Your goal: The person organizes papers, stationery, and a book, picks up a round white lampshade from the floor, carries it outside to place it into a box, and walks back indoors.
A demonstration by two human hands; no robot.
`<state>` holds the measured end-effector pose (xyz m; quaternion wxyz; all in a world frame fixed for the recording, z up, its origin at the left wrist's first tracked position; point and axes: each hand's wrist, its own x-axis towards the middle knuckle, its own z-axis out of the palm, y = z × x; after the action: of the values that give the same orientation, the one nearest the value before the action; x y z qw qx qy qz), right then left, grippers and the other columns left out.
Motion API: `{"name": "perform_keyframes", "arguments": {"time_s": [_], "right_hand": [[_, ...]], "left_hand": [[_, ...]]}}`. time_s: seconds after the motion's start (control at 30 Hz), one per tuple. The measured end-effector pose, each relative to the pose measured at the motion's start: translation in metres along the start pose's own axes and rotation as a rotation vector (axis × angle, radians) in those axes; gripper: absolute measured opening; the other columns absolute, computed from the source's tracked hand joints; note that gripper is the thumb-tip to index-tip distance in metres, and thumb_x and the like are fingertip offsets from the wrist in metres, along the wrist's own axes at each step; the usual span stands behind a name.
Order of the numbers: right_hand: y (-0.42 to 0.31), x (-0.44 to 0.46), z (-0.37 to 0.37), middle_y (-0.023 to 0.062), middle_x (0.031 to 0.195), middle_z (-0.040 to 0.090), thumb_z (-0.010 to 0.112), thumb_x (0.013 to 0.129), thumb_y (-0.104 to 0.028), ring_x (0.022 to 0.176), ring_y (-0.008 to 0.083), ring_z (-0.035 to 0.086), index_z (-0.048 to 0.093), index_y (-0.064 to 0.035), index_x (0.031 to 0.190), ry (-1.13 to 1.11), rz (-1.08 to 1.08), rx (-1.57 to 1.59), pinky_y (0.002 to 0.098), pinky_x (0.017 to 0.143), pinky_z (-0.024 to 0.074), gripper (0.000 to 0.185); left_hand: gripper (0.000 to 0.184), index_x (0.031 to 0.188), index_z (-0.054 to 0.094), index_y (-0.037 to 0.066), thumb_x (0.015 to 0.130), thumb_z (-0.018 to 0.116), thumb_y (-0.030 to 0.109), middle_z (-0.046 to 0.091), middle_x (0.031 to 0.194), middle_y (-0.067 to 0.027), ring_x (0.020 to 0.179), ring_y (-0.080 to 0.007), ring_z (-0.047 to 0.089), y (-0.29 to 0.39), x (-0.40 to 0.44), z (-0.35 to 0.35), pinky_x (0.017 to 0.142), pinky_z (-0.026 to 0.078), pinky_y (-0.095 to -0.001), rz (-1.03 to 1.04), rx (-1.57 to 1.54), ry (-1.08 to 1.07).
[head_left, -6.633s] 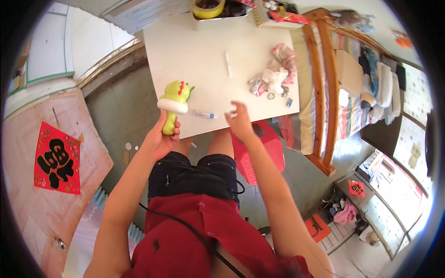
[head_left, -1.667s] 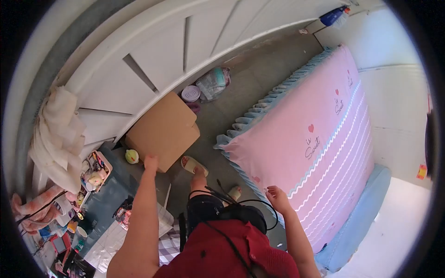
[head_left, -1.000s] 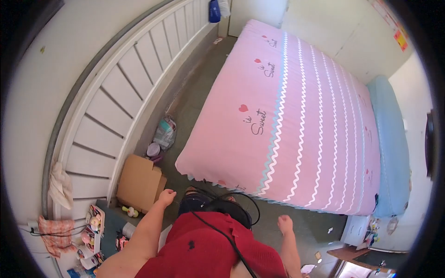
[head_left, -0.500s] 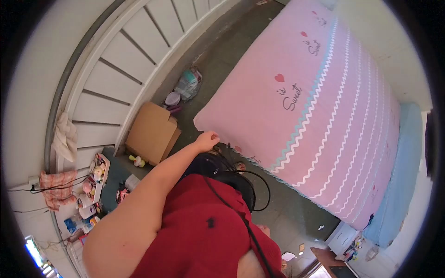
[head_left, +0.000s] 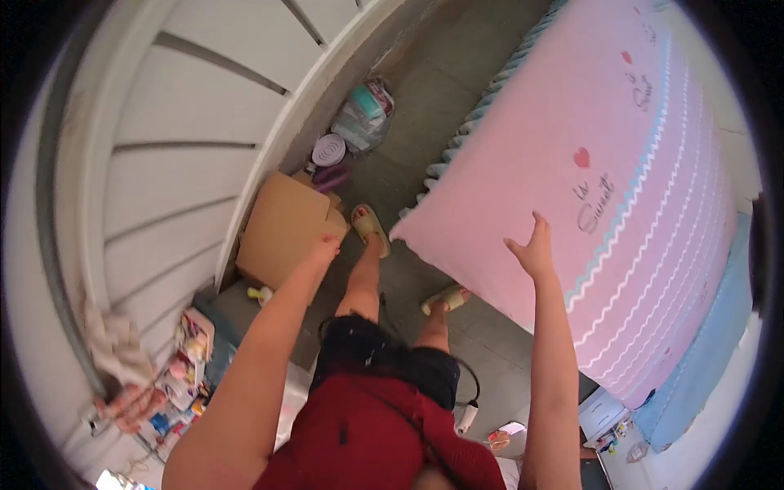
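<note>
Toy [head_left: 260,295]: yellow-and-white, on the floor [head_left: 412,98] just beside the carton [head_left: 282,220], in neither hand.
Left hand [head_left: 325,248]: has shifted from the pink bed cover [head_left: 498,188] to the carton's right edge; fingers look curled, blur hides whether they touch.
Right hand [head_left: 535,251]: now raised over the cover; thumb and forefinger spread, nothing between them.

Two hands [head_left: 535,251], one cardboard box [head_left: 282,224], one pink-covered bed [head_left: 600,208], two sandals [head_left: 443,300], one plastic bag [head_left: 359,126]
</note>
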<state>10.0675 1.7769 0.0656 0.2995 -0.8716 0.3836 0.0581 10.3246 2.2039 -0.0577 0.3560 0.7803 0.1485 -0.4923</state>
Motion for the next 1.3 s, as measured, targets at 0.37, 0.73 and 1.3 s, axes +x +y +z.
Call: {"name": "perform_keyframes", "arguments": {"time_s": [0.37,0.73,1.3], "right_hand": [[-0.028,0.167,0.128,0.0426,0.141,-0.021,0.090,0.044,-0.049,0.133,0.0586,-0.012,-0.020,0.0010,0.142,-0.443,0.612,-0.490,0.0605,0.109,0.0043,0.157],[-0.022,0.184,0.127,0.0092,0.113,0.061,0.084,0.055,-0.002,0.102,0.0230,0.058,0.052,0.0010,0.120,-0.704,0.587,-0.030,0.0305,0.092,0.0448,0.072],[-0.010,0.169,0.129,0.0107,0.113,0.058,0.088,0.053,-0.018,0.109,0.0279,0.050,0.047,-0.0001,0.123,-0.618,0.425,-0.438,0.0360,0.102,0.0318,0.083]], "left_hand": [[0.033,0.104,0.063,0.002,0.083,0.059,0.027,0.063,0.107,-0.0205,0.102,-0.0378,0.059,0.091,0.336,-0.008,0.089,0.047,-0.0458,0.196,0.796,0.248],[0.081,0.131,0.030,-0.014,0.082,0.064,0.040,0.043,0.130,-0.0328,0.119,-0.0407,0.048,0.016,0.534,-0.022,0.099,0.041,-0.0435,-0.281,0.372,0.575],[0.046,0.126,0.045,-0.003,0.095,0.051,0.031,0.055,0.122,-0.0180,0.107,-0.0307,0.058,-0.003,0.535,-0.028,0.088,0.051,-0.0417,-0.205,-0.489,0.543]]}}
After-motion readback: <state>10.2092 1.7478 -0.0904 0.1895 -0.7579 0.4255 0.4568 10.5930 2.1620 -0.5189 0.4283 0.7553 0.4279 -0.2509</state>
